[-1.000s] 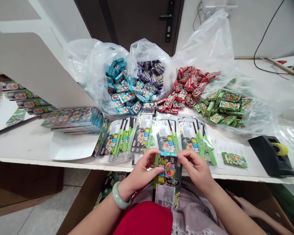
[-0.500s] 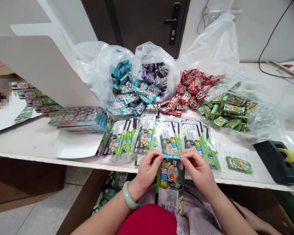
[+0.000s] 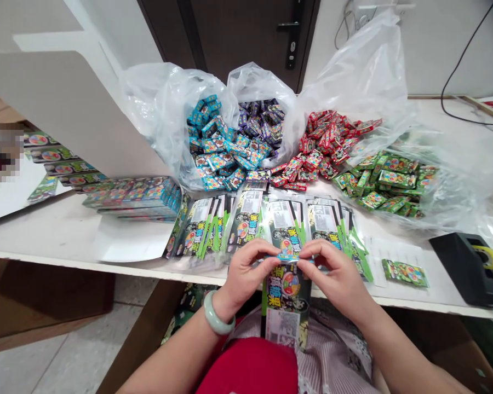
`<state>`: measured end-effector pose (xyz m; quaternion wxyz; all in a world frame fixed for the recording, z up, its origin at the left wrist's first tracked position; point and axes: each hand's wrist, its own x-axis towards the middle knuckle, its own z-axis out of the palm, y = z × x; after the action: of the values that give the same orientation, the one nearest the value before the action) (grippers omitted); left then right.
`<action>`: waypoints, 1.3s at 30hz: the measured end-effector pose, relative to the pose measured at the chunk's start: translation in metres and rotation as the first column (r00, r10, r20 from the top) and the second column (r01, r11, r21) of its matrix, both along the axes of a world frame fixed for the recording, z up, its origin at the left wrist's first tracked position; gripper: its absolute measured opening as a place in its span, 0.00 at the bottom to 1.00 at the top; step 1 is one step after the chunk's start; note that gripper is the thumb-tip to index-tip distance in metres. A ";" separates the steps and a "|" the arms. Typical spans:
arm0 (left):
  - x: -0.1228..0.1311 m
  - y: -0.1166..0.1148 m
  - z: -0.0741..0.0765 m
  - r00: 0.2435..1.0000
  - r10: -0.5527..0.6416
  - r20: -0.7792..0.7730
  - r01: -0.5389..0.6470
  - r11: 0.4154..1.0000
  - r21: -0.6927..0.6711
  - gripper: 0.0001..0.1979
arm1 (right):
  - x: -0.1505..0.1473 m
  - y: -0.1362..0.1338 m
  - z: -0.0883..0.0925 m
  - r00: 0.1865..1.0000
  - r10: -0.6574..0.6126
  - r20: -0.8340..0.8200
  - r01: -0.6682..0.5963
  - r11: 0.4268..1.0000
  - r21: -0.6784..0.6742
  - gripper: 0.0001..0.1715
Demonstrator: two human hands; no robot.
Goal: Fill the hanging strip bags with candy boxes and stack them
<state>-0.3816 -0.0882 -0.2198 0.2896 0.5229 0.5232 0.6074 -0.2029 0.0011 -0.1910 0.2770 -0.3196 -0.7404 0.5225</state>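
A flat black-and-green printed candy packet (image 3: 285,303) hangs over the table's front edge, upside down to me, above my lap. At its upper end shows a small blue candy box (image 3: 288,257), seen edge-on. My left hand (image 3: 240,276), wearing a pale green bangle, pinches the left corner of that end between thumb and forefinger. With the same grip, my right hand (image 3: 339,276) holds the right corner. Fingers partly cover the box, so I cannot tell whether it lies inside the packet. Similar packets (image 3: 281,221) lie in rows just beyond my hands.
Plastic bags hold blue boxes (image 3: 219,158), purple boxes (image 3: 263,128), red boxes (image 3: 324,137) and green boxes (image 3: 398,178). Stacked packets (image 3: 133,197) stand left by a white board (image 3: 86,120). A single green packet (image 3: 405,272) and a black tape dispenser (image 3: 462,268) are right.
Both hands have risen slightly with the packet, and the fingers have shifted inward along its upper end, closer together. The whole view has moved a little; the things on the table appear unmoved.
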 end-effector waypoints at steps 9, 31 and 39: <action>-0.005 0.010 0.026 0.996 -0.034 0.080 0.052 0.972 -0.231 0.06 | -0.010 0.009 0.010 0.997 0.044 0.063 -0.031 0.981 -0.192 0.09; -0.022 0.009 0.032 0.967 -0.226 -0.118 0.203 0.963 -0.177 0.05 | -0.011 -0.002 0.014 0.988 0.056 0.142 -0.072 0.992 0.106 0.07; -0.026 0.007 0.027 0.826 -0.302 -0.475 0.296 0.951 -0.090 0.06 | -0.007 0.005 0.008 0.979 0.060 0.195 -0.109 0.961 0.253 0.07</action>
<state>-0.4074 -0.0813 -0.1926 0.2445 0.7315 0.4941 0.4013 -0.2097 0.0062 -0.1825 0.2242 -0.2951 -0.8386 0.3993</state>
